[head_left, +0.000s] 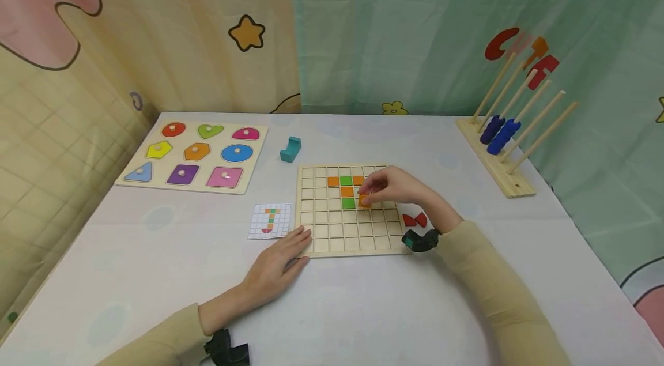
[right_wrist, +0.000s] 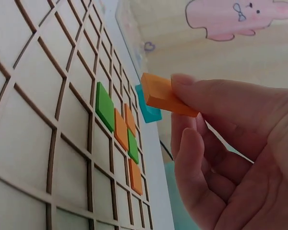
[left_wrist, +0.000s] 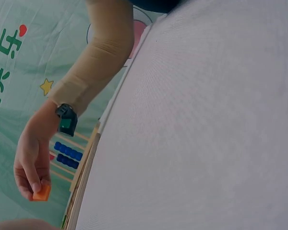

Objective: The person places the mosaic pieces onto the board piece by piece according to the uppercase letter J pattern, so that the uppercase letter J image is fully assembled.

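My right hand pinches an orange square tile between thumb and fingers, raised over the wooden grid board. Set in the board's upper cells are three orange tiles and two green tiles, forming a T-like shape. My left hand lies flat with straight fingers, its fingertips on the board's lower left edge. Beside that edge lies a pattern card printed with an orange, green and red figure on a grid. In the left wrist view the orange tile shows below the right hand's fingertips.
Two red quarter-round pieces lie at the board's right, near the right wrist. A teal curved block sits behind the board. At back left is a knobbed shape puzzle; at right, a peg stand with blue beads.
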The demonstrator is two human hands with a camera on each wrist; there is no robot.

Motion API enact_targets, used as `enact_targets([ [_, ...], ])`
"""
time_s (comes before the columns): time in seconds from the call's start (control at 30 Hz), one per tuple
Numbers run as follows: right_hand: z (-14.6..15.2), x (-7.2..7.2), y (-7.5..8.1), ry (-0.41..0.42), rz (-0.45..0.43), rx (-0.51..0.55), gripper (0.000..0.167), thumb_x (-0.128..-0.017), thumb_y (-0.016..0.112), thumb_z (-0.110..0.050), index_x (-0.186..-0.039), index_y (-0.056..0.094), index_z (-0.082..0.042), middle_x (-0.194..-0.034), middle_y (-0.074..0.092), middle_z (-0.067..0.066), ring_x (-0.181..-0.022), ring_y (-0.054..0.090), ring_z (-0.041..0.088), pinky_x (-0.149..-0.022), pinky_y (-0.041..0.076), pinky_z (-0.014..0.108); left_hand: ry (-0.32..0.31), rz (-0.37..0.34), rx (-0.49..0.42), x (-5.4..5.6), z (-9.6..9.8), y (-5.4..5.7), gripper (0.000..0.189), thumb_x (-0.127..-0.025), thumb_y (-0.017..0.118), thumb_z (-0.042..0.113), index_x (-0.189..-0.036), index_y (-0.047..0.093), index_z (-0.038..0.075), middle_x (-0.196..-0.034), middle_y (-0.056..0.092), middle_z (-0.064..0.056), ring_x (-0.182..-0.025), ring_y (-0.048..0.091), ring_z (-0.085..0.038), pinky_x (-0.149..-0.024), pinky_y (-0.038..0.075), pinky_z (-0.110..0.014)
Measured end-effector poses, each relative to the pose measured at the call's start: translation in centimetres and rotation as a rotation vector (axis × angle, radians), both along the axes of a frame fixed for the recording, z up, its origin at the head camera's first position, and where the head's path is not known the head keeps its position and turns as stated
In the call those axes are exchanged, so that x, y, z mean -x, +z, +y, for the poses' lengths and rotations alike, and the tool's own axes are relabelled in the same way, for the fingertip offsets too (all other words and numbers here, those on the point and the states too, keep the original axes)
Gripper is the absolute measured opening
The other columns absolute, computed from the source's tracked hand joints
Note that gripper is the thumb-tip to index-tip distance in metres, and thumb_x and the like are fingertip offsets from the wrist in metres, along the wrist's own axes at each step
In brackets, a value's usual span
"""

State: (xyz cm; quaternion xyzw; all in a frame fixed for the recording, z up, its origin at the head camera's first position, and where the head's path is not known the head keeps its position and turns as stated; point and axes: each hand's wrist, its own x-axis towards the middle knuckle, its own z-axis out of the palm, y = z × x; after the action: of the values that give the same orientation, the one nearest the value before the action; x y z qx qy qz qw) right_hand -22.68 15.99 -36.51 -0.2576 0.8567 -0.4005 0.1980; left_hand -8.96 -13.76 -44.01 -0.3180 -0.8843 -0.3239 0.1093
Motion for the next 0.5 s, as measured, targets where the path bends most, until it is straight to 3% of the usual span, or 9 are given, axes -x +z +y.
enact_targets([
  [0.5, -3.3, 0.2, -1.6, 0.091, 0.034, -0.130, 0.013, -0.085, 0.070, -0.015, -0.096, 0.072, -0.008, -0.086, 0.068, -0.003, -0.079, 0.062, 0.010, -0.075, 0.052, 0.025, 0.000, -0.029, 0.003, 0.0, 0.0, -0.1, 0.042, -0.089, 0.064, 0.015, -0.127, 0.057, -0.002, -0.137, 0.050, -0.009, -0.132, 0.039, -0.023, -0.104, 0.036, -0.043],
])
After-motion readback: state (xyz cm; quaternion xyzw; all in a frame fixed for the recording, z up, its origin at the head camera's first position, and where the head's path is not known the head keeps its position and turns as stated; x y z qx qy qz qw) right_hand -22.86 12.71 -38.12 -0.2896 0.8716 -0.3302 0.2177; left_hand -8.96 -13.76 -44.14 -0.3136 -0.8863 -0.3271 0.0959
